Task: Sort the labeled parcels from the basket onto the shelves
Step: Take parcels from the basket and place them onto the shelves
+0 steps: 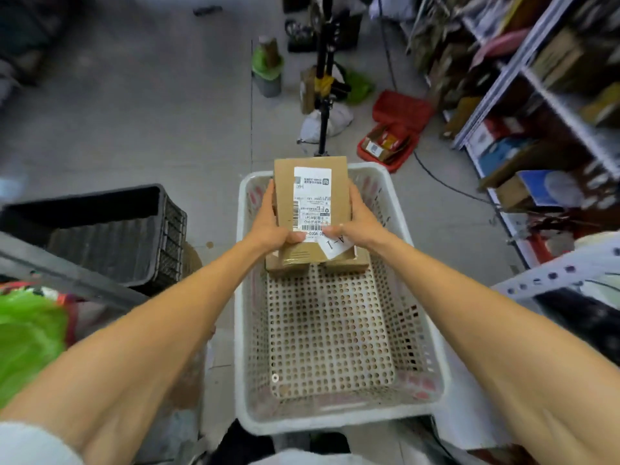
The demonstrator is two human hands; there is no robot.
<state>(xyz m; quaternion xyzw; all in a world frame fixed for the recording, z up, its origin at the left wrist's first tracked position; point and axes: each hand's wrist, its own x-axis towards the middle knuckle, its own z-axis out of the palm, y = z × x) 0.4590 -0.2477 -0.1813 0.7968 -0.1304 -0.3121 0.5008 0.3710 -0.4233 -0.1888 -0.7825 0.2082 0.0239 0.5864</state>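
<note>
Finding 1, grip. Both your hands grasp one parcel (285, 196). Your left hand (271, 223) has its fingers along the left edge and its thumb on the top face. Your right hand (360, 219) mirrors it on the right edge. Neither hand is free.

Finding 2, position. The parcel sits over the far end of the basket (242, 297), above the rim line and tilted with its far edge up. At least two more parcels (288, 265) lie beneath it on the basket floor. Whether it touches them cannot be told. The near part of the basket shows only bare perforated floor.

Finding 3, purpose of the hold. The printed face is turned up toward you, and both thumbs sit at the near edge, off most of the print. I judge this a reading hold: you are checking the destination before you carry the parcel to the shelves (536, 95) on your right.

Finding 4, appearance. It is a flat brown cardboard box with square corners and no visible crushing. A white shipping label (312, 196) with barcodes covers much of the top, its small print too blurred to read. A white slip (337, 245) marked "A-1" sticks out askew at the near right corner, probably the shelf code.
</note>
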